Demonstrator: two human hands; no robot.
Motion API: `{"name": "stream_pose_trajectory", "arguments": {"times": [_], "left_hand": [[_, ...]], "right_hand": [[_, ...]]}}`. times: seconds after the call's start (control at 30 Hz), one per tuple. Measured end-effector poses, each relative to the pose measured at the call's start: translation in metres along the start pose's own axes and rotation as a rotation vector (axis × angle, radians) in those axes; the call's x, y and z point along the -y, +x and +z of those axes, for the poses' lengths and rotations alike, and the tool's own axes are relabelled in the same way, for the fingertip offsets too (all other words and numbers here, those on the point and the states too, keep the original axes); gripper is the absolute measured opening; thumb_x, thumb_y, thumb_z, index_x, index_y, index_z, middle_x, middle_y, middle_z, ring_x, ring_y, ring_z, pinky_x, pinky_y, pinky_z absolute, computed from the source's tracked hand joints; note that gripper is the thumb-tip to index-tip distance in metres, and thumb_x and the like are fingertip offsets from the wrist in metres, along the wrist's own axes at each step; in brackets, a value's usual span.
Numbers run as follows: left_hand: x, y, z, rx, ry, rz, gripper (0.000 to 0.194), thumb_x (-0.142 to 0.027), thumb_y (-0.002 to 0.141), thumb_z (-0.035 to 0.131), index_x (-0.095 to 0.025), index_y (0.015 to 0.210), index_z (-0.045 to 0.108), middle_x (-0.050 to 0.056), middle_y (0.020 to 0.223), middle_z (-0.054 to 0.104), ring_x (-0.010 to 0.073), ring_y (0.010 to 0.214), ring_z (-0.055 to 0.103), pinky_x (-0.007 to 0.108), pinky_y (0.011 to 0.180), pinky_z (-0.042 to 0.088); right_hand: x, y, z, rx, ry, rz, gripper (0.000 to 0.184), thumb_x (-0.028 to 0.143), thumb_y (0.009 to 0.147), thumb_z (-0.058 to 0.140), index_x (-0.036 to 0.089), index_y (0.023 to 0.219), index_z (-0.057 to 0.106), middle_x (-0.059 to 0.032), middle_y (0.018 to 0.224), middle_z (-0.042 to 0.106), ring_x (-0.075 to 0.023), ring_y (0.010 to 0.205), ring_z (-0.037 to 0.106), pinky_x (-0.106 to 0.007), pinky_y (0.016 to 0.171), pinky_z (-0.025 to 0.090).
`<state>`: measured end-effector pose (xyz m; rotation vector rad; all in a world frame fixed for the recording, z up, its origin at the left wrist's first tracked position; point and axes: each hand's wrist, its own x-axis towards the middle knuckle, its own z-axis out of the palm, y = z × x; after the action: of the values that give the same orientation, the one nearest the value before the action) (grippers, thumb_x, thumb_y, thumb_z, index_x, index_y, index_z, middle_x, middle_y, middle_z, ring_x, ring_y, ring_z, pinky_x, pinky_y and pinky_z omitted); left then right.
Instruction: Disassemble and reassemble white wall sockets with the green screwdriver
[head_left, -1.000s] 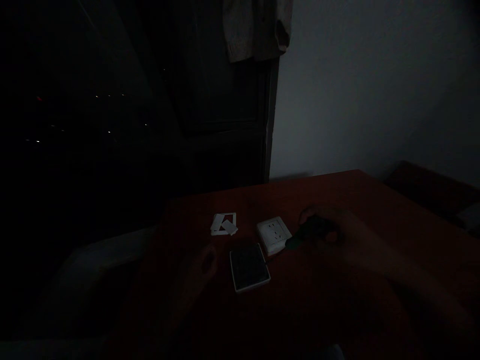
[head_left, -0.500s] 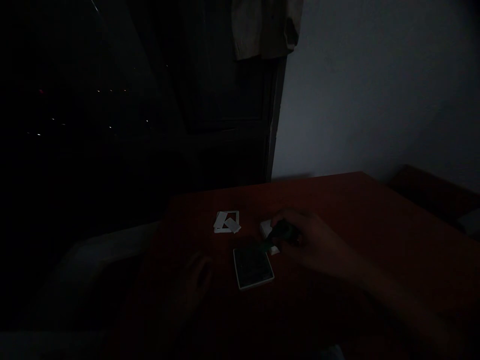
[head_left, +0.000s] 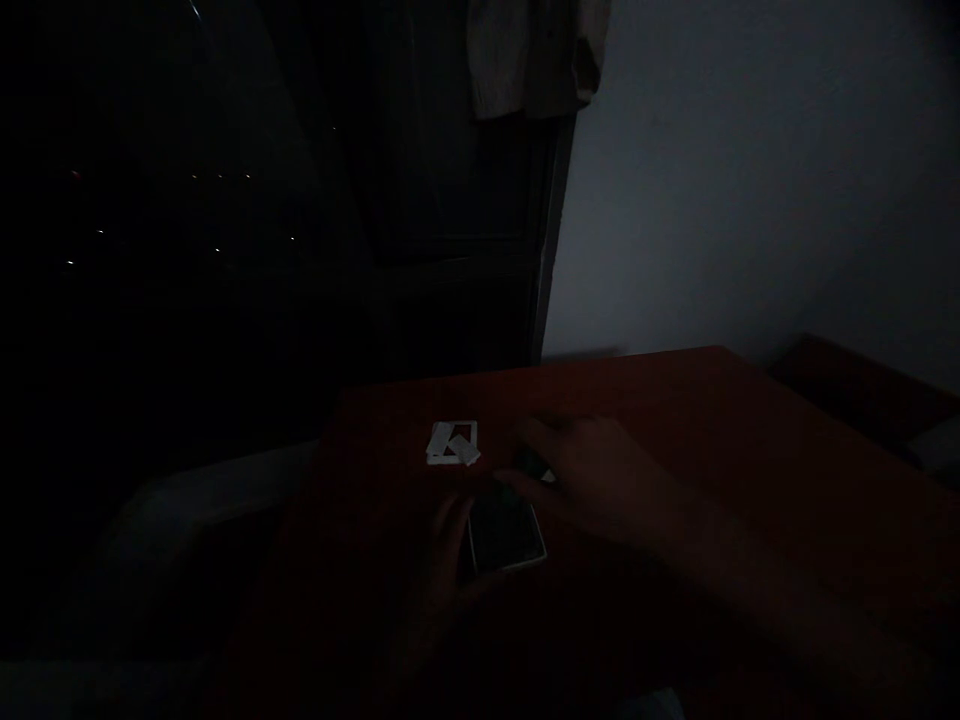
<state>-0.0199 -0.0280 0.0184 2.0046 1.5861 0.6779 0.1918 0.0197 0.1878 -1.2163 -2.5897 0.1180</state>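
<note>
The scene is very dark. My right hand (head_left: 592, 470) is closed around a green-handled screwdriver (head_left: 532, 462), mostly hidden by the fingers; its tip cannot be made out. Below it on the table lies a square dark panel with a white rim (head_left: 506, 530). My left hand (head_left: 450, 555) curls around that panel's left side, fingers at the upper left edge and thumb along the near edge. Behind my right hand, nearly all of a white wall socket (head_left: 550, 477) is covered, with only a sliver showing.
A white square frame (head_left: 452, 443) with two loose white strips on it lies farther left on the reddish table (head_left: 660, 385). Past the table's far edge are a dark window (head_left: 225, 300) and a pale wall (head_left: 712, 200). Cloth (head_left: 525, 60) hangs above.
My right hand has moved left with the screwdriver, from beside the socket to above the dark panel, covering the socket. My left hand has come right and taken hold of the panel's edge.
</note>
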Motion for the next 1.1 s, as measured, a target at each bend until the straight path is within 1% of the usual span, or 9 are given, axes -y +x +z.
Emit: {"name": "stream_pose_trajectory", "arguments": {"times": [0.1,0.17,0.27,0.43,0.63,0.7,0.8,0.93,1.1], "left_hand": [[0.000,0.006,0.004,-0.032,0.036,-0.007,0.080,-0.034,0.068,0.073,-0.022,0.139,0.038,0.013,0.145,0.037,0.0341,0.132,0.038,0.051,0.107,0.035],[0.000,0.010,0.005,-0.021,0.038,-0.017,0.085,-0.032,0.063,0.076,-0.022,0.138,0.038,0.013,0.144,0.038,0.0350,0.130,0.040,0.050,0.105,0.037],[0.000,0.012,0.005,-0.013,0.031,-0.029,0.086,-0.032,0.061,0.078,-0.021,0.137,0.040,0.013,0.143,0.038,0.0348,0.130,0.040,0.048,0.104,0.039],[-0.002,0.009,0.006,-0.035,-0.007,-0.057,0.085,-0.033,0.062,0.076,-0.025,0.138,0.038,0.010,0.142,0.039,0.0336,0.130,0.041,0.046,0.102,0.041],[-0.002,0.009,0.010,-0.061,-0.041,-0.044,0.084,-0.034,0.063,0.076,-0.022,0.137,0.039,0.013,0.143,0.037,0.0342,0.130,0.040,0.049,0.105,0.037],[-0.003,0.009,0.009,-0.051,-0.037,-0.059,0.082,-0.033,0.063,0.076,-0.020,0.136,0.040,0.013,0.142,0.039,0.0334,0.128,0.042,0.047,0.104,0.039],[-0.006,0.009,0.006,-0.045,-0.018,-0.076,0.081,-0.033,0.062,0.076,-0.018,0.134,0.043,0.014,0.141,0.040,0.0336,0.128,0.043,0.046,0.103,0.040],[-0.005,0.008,0.007,-0.075,0.006,-0.050,0.082,-0.035,0.062,0.076,-0.020,0.135,0.042,0.014,0.142,0.040,0.0348,0.128,0.042,0.048,0.102,0.041],[0.002,0.009,0.011,-0.061,0.028,-0.031,0.082,-0.037,0.065,0.074,-0.020,0.137,0.039,0.014,0.142,0.039,0.0337,0.127,0.043,0.049,0.102,0.040]], "right_hand": [[0.011,0.015,-0.001,0.000,-0.146,0.005,0.040,0.052,0.093,0.041,0.018,0.092,0.062,-0.0074,0.077,0.070,-0.0209,0.061,0.065,-0.027,0.048,0.030],[0.014,0.024,0.001,0.002,-0.129,-0.043,0.033,0.046,0.093,0.045,0.019,0.091,0.062,-0.0072,0.082,0.071,-0.0214,0.065,0.066,-0.027,0.049,0.030],[0.013,0.031,0.000,0.018,-0.027,-0.160,0.023,0.035,0.091,0.051,0.018,0.105,0.060,-0.0076,0.092,0.071,-0.0221,0.076,0.066,-0.028,0.054,0.036],[0.008,0.030,-0.011,0.128,0.189,-0.337,0.038,0.021,0.086,0.057,0.015,0.123,0.049,-0.0105,0.110,0.066,-0.0198,0.095,0.063,-0.027,0.068,0.044],[0.016,0.034,-0.003,0.037,-0.114,0.011,0.036,0.044,0.092,0.044,0.015,0.098,0.063,-0.0120,0.081,0.071,-0.0254,0.068,0.067,-0.031,0.056,0.041],[0.016,0.036,-0.001,0.042,-0.136,0.004,0.036,0.044,0.094,0.041,0.016,0.092,0.064,-0.0114,0.080,0.071,-0.0250,0.068,0.066,-0.031,0.055,0.040],[0.011,0.034,-0.005,0.054,-0.001,-0.152,0.026,0.034,0.091,0.049,0.016,0.107,0.059,-0.0108,0.093,0.070,-0.0220,0.079,0.065,-0.029,0.061,0.043],[0.006,0.029,-0.012,0.101,0.148,-0.288,0.035,0.029,0.087,0.056,0.017,0.119,0.052,-0.0098,0.102,0.068,-0.0183,0.085,0.064,-0.026,0.065,0.044],[0.013,0.034,-0.002,0.020,-0.139,-0.004,0.040,0.047,0.092,0.043,0.014,0.087,0.066,-0.0109,0.075,0.070,-0.0233,0.066,0.066,-0.030,0.055,0.040]]}}
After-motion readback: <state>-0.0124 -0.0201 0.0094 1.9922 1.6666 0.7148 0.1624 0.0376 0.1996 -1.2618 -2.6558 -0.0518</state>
